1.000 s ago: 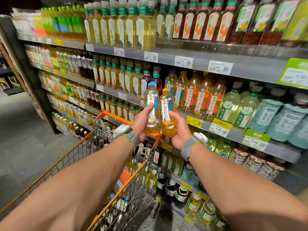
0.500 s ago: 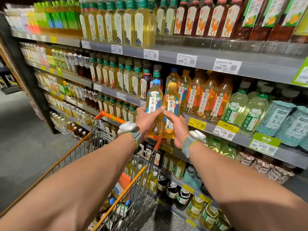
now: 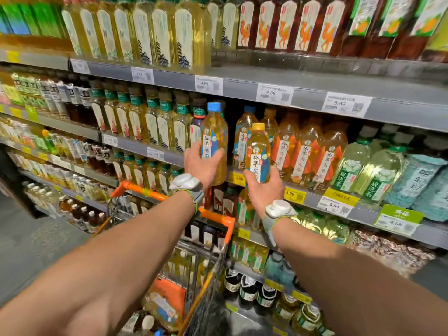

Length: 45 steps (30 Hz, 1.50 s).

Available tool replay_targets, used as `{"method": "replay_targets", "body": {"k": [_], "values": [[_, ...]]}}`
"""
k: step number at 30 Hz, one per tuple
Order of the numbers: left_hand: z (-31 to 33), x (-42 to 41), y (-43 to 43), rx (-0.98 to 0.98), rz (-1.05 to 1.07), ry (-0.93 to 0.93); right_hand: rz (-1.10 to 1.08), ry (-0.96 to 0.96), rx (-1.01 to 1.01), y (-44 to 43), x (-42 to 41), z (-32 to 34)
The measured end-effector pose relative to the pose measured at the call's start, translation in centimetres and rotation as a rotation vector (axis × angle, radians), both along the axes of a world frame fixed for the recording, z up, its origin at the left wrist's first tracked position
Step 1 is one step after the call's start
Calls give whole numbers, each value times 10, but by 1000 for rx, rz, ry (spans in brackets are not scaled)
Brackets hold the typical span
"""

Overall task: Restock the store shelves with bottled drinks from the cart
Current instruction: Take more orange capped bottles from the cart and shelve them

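Note:
My left hand grips a blue-capped tea bottle with a blue label, held upright in front of the middle shelf. My right hand grips a yellow-capped tea bottle of the same kind from below, a little lower and to the right. Both bottles hang just before the row of matching amber bottles on that shelf. The wire cart with its orange handle stands below my arms, with more bottles inside.
Shelves full of drinks fill the whole view: pale yellow and dark red bottles on the top shelf, orange-labelled bottles and green tea bottles to the right. Lower shelves hold small bottles. Grey floor lies at the left.
Both hands have carried the bottles up and toward the middle shelf. The two bottles have moved apart, the left one higher now. The view has closed in on the shelves.

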<state>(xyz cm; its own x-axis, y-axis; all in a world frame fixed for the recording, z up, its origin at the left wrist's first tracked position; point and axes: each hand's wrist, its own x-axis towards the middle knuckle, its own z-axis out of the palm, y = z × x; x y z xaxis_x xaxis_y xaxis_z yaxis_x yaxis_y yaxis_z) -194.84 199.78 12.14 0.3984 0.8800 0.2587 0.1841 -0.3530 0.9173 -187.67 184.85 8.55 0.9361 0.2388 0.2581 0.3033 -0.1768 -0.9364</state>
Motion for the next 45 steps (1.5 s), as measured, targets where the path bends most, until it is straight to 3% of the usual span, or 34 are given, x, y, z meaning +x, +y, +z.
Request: {"method": "replay_targets", "body": {"k": [7,29,45], "values": [[6,27,11,130,44,-77,-39,-132,-34,8,13,0],[0,64,2,233,93,-116,-84,-160,-9,14,32,12],[-13,88,26,83,113,-8,-80,-135,-31,7,46,7]]}}
